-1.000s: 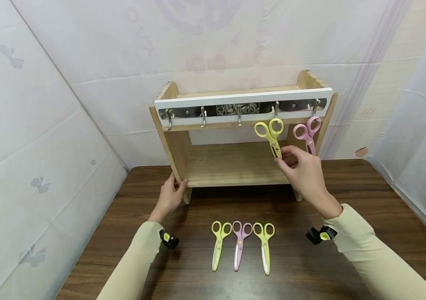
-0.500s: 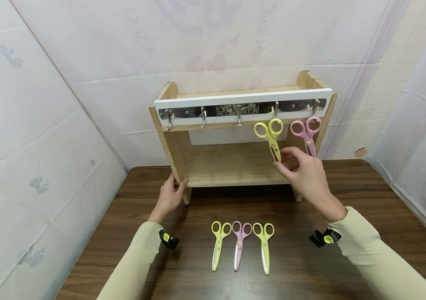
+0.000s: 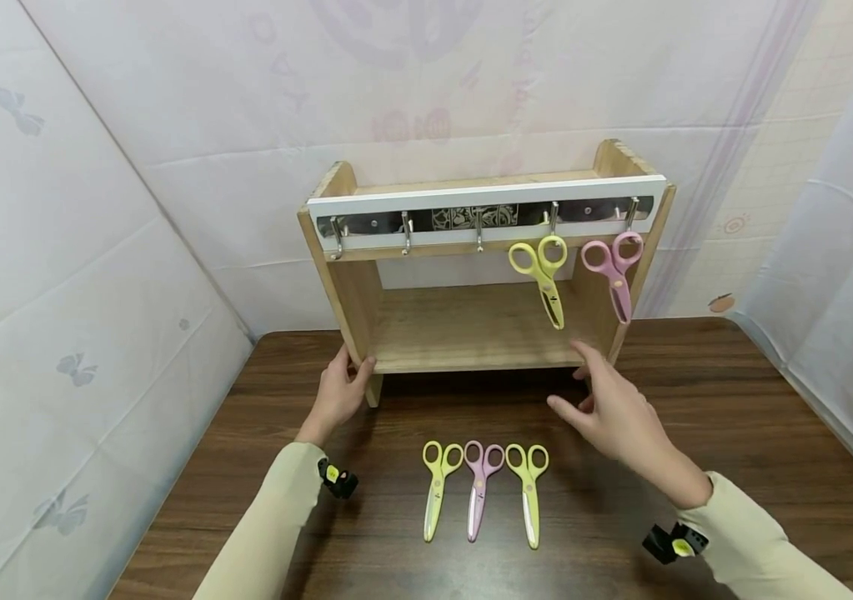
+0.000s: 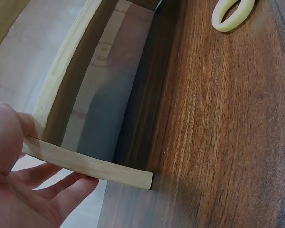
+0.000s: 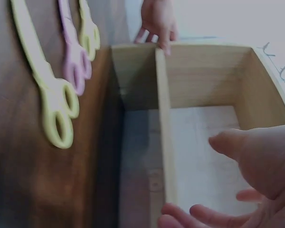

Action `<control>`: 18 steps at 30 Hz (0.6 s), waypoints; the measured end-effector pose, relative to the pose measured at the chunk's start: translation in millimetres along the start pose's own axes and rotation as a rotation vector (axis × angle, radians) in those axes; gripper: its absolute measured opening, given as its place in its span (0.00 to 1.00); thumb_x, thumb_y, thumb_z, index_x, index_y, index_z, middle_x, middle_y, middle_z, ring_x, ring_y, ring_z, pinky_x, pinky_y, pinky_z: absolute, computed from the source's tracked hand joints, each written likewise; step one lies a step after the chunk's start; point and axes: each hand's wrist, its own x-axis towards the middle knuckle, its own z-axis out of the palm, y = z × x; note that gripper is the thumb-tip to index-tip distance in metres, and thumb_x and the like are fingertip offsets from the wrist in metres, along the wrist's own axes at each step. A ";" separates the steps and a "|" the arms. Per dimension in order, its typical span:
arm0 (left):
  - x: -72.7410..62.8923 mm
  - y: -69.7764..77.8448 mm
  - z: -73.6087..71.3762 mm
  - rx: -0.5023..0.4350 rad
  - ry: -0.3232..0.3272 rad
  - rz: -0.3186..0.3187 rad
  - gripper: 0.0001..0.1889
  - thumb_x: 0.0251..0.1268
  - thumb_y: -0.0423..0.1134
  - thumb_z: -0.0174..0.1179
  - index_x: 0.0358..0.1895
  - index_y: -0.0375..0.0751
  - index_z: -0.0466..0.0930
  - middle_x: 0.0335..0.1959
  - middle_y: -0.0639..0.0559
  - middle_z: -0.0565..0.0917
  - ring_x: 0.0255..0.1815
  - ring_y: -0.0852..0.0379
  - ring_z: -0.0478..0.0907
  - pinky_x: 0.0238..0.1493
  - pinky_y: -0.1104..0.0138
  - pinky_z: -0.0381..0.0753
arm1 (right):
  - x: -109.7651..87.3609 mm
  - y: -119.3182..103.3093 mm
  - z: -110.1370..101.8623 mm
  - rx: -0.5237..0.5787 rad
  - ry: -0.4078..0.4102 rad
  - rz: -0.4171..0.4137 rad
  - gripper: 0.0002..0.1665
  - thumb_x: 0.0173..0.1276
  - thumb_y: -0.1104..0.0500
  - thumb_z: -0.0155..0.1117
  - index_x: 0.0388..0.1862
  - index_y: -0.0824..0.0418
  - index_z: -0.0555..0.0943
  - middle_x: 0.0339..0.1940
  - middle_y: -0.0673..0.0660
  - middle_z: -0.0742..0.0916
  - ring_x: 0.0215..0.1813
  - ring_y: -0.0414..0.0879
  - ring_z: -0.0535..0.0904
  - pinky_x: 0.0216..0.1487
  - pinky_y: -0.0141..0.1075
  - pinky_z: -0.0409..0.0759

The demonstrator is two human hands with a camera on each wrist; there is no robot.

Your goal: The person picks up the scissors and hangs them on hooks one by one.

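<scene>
My left hand [image 3: 339, 392] grips the lower left side panel of a wooden shelf [image 3: 471, 329]; in the left wrist view its thumb and fingers wrap the panel's edge [image 4: 90, 164]. My right hand [image 3: 617, 412] holds nothing, its fingers spread in front of the shelf's lower right corner. Above it, yellow scissors [image 3: 546, 279] hang from a hook [image 3: 554, 218] by one handle loop. Pink scissors [image 3: 616, 271] hang on the rightmost hook. On the table lie yellow scissors [image 3: 437, 492], pink scissors [image 3: 479, 492] and more yellow scissors [image 3: 528, 496], handles toward the shelf.
A white rail [image 3: 396, 202] with several metal hooks runs along the shelf's top front; the three hooks from the left carry nothing. The shelf stands on a dark wooden table [image 3: 261, 433] against white patterned cloth [image 3: 193, 100] at the back and sides.
My right hand has let go of the hanging yellow scissors' blade and moved down and toward me. Those scissors stay on their hook. My left hand has not moved.
</scene>
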 end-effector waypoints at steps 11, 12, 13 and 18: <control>0.8 1.2 -0.1 0.008 0.006 0.000 0.28 0.84 0.43 0.50 0.79 0.38 0.59 0.67 0.31 0.74 0.65 0.34 0.76 0.56 0.45 0.84 | -45.8 -10.0 31.5 -0.079 -0.270 -0.005 0.44 0.64 0.45 0.77 0.75 0.43 0.67 0.47 0.57 0.81 0.26 0.40 0.72 0.18 0.38 0.69; 0.7 1.2 -0.1 0.009 0.007 0.001 0.28 0.84 0.43 0.50 0.79 0.38 0.59 0.67 0.31 0.74 0.65 0.34 0.76 0.56 0.45 0.84 | -48.2 -11.2 33.9 -0.081 -0.281 -0.006 0.43 0.64 0.44 0.77 0.74 0.43 0.68 0.46 0.56 0.81 0.27 0.41 0.73 0.18 0.38 0.70; 0.7 1.1 0.0 0.010 0.009 0.002 0.28 0.84 0.43 0.51 0.79 0.38 0.59 0.67 0.31 0.74 0.65 0.34 0.76 0.55 0.45 0.85 | -50.4 -12.1 36.3 -0.083 -0.288 -0.005 0.41 0.64 0.44 0.78 0.73 0.44 0.69 0.46 0.55 0.81 0.28 0.42 0.75 0.19 0.39 0.70; 1.0 -0.4 0.2 0.013 0.011 0.003 0.27 0.84 0.43 0.51 0.78 0.37 0.60 0.66 0.31 0.75 0.64 0.34 0.77 0.54 0.45 0.85 | -59.5 -16.3 47.9 -0.071 -0.329 0.028 0.38 0.63 0.44 0.78 0.67 0.48 0.72 0.43 0.51 0.79 0.29 0.44 0.77 0.19 0.39 0.71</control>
